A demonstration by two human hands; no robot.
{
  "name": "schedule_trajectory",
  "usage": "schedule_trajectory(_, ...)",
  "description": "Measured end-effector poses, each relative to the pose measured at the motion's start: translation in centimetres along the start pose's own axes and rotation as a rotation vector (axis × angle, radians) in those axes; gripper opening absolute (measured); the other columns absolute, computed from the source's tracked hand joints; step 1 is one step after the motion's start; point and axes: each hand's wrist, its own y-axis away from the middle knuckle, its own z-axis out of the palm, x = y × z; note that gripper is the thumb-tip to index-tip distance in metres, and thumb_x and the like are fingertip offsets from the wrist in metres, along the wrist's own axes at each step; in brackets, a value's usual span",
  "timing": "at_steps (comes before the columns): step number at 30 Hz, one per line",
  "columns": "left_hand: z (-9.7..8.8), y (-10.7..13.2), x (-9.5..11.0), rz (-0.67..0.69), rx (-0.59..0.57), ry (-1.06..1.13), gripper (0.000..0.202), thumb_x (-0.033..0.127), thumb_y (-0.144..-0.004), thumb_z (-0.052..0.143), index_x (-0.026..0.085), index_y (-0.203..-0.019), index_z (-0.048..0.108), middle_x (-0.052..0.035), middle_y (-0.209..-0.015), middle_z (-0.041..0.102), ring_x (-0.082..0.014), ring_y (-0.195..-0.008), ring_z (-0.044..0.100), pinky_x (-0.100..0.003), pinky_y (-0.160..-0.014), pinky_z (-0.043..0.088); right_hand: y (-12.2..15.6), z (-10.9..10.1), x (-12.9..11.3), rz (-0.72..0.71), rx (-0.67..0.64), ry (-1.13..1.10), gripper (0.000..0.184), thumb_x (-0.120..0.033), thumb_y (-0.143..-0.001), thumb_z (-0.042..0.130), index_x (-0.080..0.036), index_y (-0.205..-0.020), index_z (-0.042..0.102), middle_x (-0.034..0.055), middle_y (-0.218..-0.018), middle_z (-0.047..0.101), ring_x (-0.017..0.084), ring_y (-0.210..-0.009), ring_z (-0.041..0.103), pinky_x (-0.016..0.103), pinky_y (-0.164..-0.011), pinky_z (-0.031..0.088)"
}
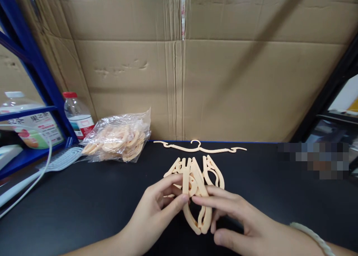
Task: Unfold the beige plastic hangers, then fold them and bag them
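A peach plastic folding hanger [207, 215], its arms folded together, is upright between my hands above the black table. My left hand [160, 203] pinches its left arm between thumb and fingers. My right hand [237, 215] has its fingers against the right arm, one in front and others partly hidden behind; its thumb stands away from the hanger. Behind my hands lie more folded hangers [218, 172], partly covered by the one I hold. Farther back, an unfolded hanger [184, 149] lies spread out with its hook toward the cardboard.
A clear plastic bag of peach hangers [120, 136] sits at the back left, beside a red-capped bottle [79, 118]. A white hairbrush [63, 159] and a white cable [46, 166] lie on the left. Cardboard panels [251, 80] wall off the table's far edge.
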Motion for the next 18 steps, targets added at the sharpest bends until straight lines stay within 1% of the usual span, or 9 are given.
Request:
schedule_trajectory(3, 0.0, 0.0, 0.2, -0.008, 0.025, -0.035, 0.025, 0.032, -0.084, 0.067, 0.020, -0.106, 0.064, -0.0045, -0.097, 0.071, -0.0193, -0.085, 0.066, -0.030, -0.079, 0.055, 0.0, -0.3, -0.6, -0.009, -0.010, 0.053, 0.055, -0.027, -0.089, 0.061, -0.035, -0.141, 0.043, 0.0056, -0.150, 0.037, 0.026, -0.133, 0.041, 0.036, -0.100, 0.049)
schedule_trajectory(6, 0.0, -0.1, 0.3, -0.030, 0.072, -0.001, 0.027, 0.035, -0.082, 0.069, 0.019, -0.103, 0.064, -0.0052, -0.095, 0.070, -0.0189, -0.080, 0.065, -0.031, -0.076, 0.055, -0.1, -0.7, -1.0, 0.012, -0.011, 0.138, 0.054, -0.032, -0.090, 0.061, -0.033, -0.141, 0.043, 0.0060, -0.150, 0.036, 0.027, -0.139, 0.032, 0.042, -0.106, 0.042)
schedule_trajectory(8, 0.0, -0.2, 0.3, -0.055, 0.079, 0.024, 0.028, 0.036, -0.080, 0.070, 0.018, -0.100, 0.064, -0.0057, -0.093, 0.070, -0.0195, -0.079, 0.065, -0.031, -0.074, 0.055, -0.3, -0.9, -1.3, 0.015, -0.019, 0.167, 0.048, -0.034, -0.090, 0.060, -0.032, -0.136, 0.049, 0.0060, -0.148, 0.040, 0.027, -0.137, 0.035, 0.041, -0.107, 0.041)
schedule_trajectory(11, 0.0, -0.2, 0.2, -0.083, 0.038, 0.037, 0.026, 0.036, -0.079, 0.071, 0.016, -0.096, 0.065, -0.0062, -0.090, 0.070, -0.0193, -0.077, 0.065, -0.029, -0.070, 0.055, -0.4, -0.8, -1.5, 0.007, -0.021, 0.145, 0.034, -0.034, -0.092, 0.057, -0.029, -0.126, 0.056, 0.0065, -0.137, 0.051, 0.022, -0.123, 0.050, 0.035, -0.101, 0.046)
schedule_trajectory(12, 0.1, -0.2, 0.2, -0.089, 0.027, 0.050, 0.026, 0.036, -0.079, 0.072, 0.016, -0.095, 0.065, -0.0063, -0.090, 0.070, -0.0193, -0.077, 0.065, -0.029, -0.069, 0.055, -0.3, -0.8, -1.5, 0.009, -0.009, 0.136, 0.032, -0.035, -0.092, 0.056, -0.028, -0.123, 0.057, 0.0063, -0.134, 0.053, 0.021, -0.119, 0.053, 0.034, -0.100, 0.047)
schedule_trajectory(16, 0.0, -0.4, 0.2, -0.122, 0.042, 0.125, 0.028, 0.038, -0.078, 0.073, 0.016, -0.093, 0.064, -0.0058, -0.090, 0.070, -0.0210, -0.081, 0.066, -0.034, -0.074, 0.057, -0.2, -0.8, -1.6, 0.032, 0.046, 0.132, 0.027, -0.036, -0.094, 0.053, -0.030, -0.121, 0.058, 0.0043, -0.132, 0.053, 0.019, -0.116, 0.054, 0.033, -0.099, 0.046)
schedule_trajectory(18, 0.0, -0.4, 0.2, -0.126, 0.063, 0.118, 0.028, 0.038, -0.077, 0.073, 0.017, -0.093, 0.065, -0.0055, -0.087, 0.070, -0.0210, -0.080, 0.066, -0.033, -0.072, 0.057, -0.3, -0.8, -1.8, 0.029, 0.033, 0.131, 0.025, -0.035, -0.095, 0.052, -0.031, -0.119, 0.059, 0.0033, -0.127, 0.057, 0.018, -0.110, 0.057, 0.031, -0.097, 0.047)
